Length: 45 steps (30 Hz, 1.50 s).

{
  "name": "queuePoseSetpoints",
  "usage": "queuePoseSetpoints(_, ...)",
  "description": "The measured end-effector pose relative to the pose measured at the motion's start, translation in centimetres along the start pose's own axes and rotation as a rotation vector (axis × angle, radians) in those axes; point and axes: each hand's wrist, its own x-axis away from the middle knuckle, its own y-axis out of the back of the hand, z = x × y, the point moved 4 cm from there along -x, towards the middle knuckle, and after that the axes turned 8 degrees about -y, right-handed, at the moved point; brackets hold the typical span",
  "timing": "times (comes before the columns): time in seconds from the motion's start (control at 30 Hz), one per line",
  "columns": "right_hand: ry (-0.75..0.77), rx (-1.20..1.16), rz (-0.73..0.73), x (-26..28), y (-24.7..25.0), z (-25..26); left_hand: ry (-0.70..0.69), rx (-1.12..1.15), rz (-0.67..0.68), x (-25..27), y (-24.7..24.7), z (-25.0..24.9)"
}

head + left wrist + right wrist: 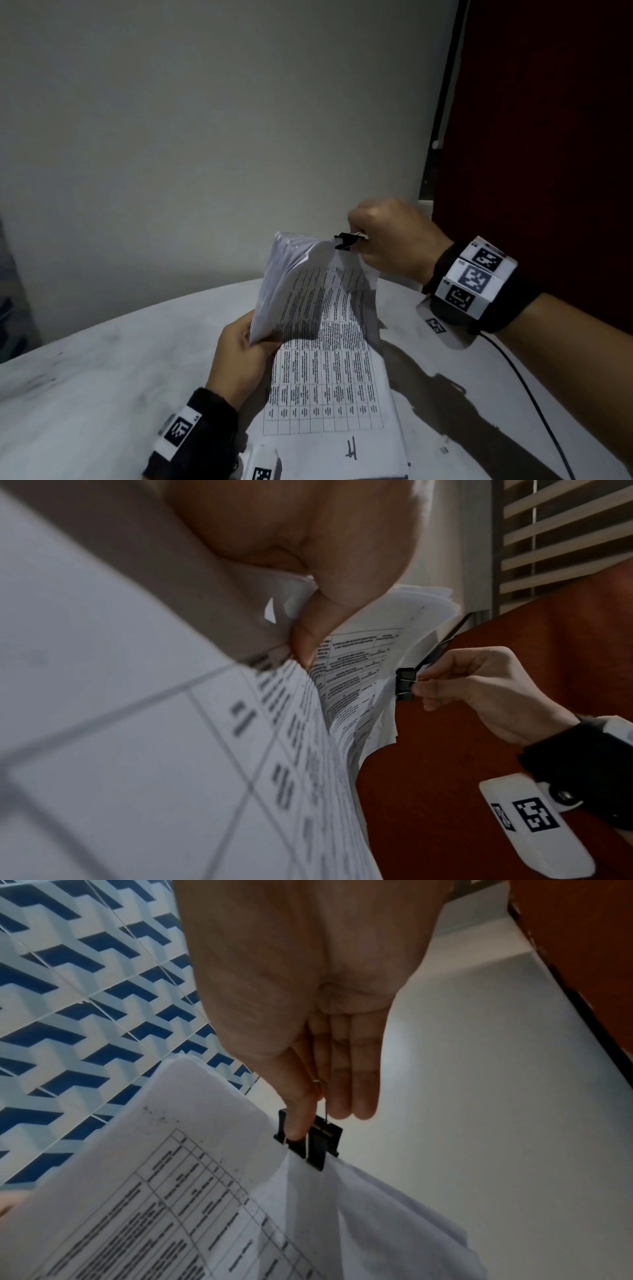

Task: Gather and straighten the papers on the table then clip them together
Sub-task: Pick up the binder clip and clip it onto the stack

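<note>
A stack of printed papers (pixel 325 342) with tables stands tilted up from the white table (pixel 102 394), its near end resting on the table. My left hand (pixel 246 346) grips the stack's left edge, thumb on top (pixel 308 642). My right hand (pixel 383 240) pinches the wire handles of a black binder clip (pixel 346 241) at the papers' upper far corner. The clip (pixel 315 1142) bites on the paper edge; in the left wrist view the clip (pixel 405 683) sits on the sheets' corner. The sheets (pixel 171 1191) fan apart and curl near the clip.
A grey wall (pixel 205 137) rises behind the round table edge. A dark red panel (pixel 548 137) stands at the right. A black cable (pixel 534 397) runs from my right wrist across the table. Blue patterned floor tiles (pixel 68 988) lie below.
</note>
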Motion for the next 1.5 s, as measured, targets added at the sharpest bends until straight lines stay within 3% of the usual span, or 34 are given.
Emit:
queuePoseSetpoints(0.1, -0.007, 0.055, -0.002, -0.2, 0.5, 0.1, 0.004, 0.083, -0.009, 0.3, -0.4, -0.5)
queuePoseSetpoints(0.37, 0.051, 0.121, 0.052, -0.2, 1.9, 0.4, -0.070, 0.027, -0.026, 0.2, 0.1, -0.5)
queuePoseSetpoints(0.53, 0.120, 0.152, 0.098, -0.4, 3.2, 0.5, -0.179, -0.083, -0.013, 0.5, 0.2, -2.8)
queuePoseSetpoints(0.67, 0.190, 0.198, 0.178, -0.6, 4.2, 0.8, -0.184, -0.001, -0.019, 1.0, -0.2, -4.5)
queuePoseSetpoints(1.0, 0.238, 0.069, 0.255, -0.6, 5.3, 1.4, -0.080, 0.265, -0.051, 1.2, -0.6, -4.1)
queuePoseSetpoints(1.33, 0.187, -0.044, 0.316, -1.3, 4.7, 0.4, -0.048, 0.227, -0.050, 0.8, -0.3, -3.5)
queuePoseSetpoints(1.5, 0.071, -0.251, 0.352, -1.6, 3.8, -1.1, 0.001, 0.211, 0.011, 1.2, -0.8, -4.6)
